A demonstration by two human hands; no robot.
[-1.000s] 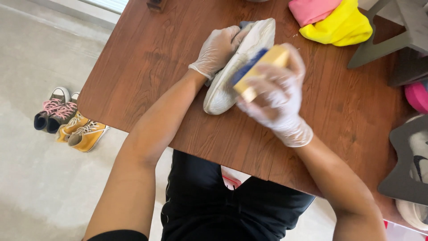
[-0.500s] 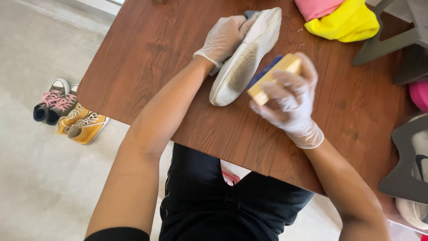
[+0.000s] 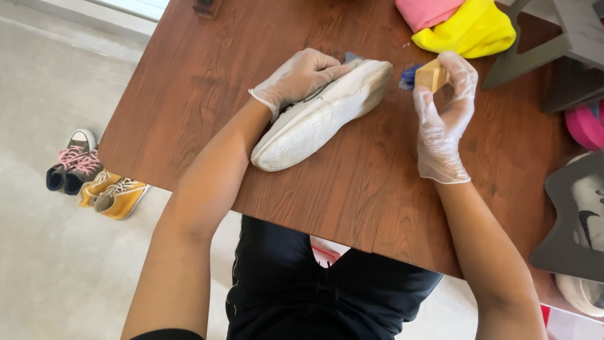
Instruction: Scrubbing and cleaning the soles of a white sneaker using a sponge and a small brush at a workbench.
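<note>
Two gloved hands are seen over the table [image 3: 189,94]: the shoe [image 3: 321,116] is clasped on its upper by the left hand [image 3: 299,79], sole turned outward. Just right of that grip, the brush [image 3: 428,75] is pinched in the right hand [image 3: 443,116], apart from the shoe's toe.

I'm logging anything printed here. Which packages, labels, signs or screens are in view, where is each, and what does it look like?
No packages, signs or screens show.
Logo mark: dark curved swoosh shape on a white shoe at the right edge, resting on a grey stand.
</note>
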